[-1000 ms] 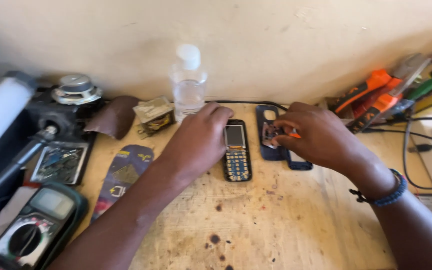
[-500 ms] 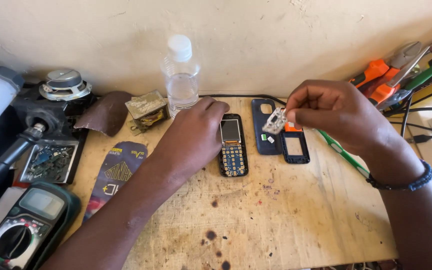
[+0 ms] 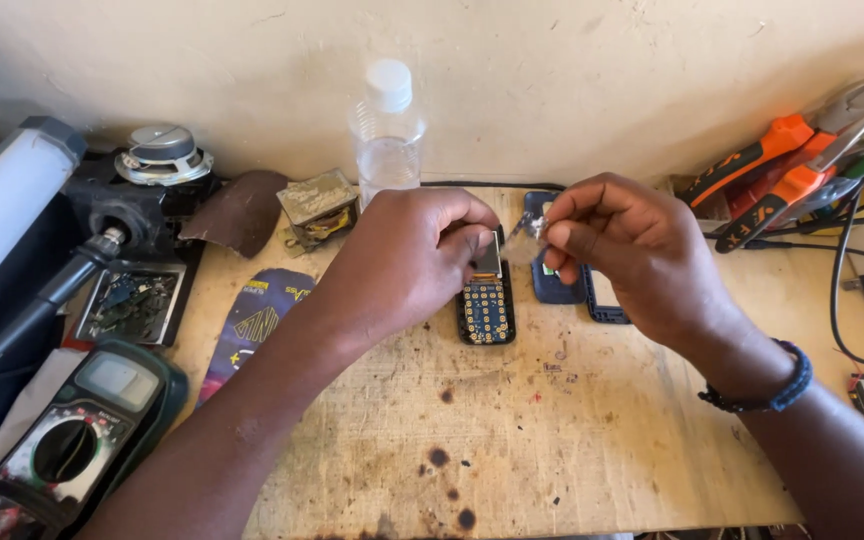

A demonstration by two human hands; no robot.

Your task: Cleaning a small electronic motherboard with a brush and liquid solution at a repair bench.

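L hand (image 3: 407,260) pins phone (image 3: 485,305) on table; R hand (image 3: 622,250) pinches small clear part (image 3: 529,232) just above phone. Looks light, fragile: hold by edges.

Bench (image 3: 552,440): bare wood, rough, matt, stained dark in spots. Bottle (image 3: 386,135): clear glossy plastic, white cap. Phone (image 3: 485,305): dark plastic body; pliers (image 3: 767,185) show orange plastic grips, grey metal jaws.
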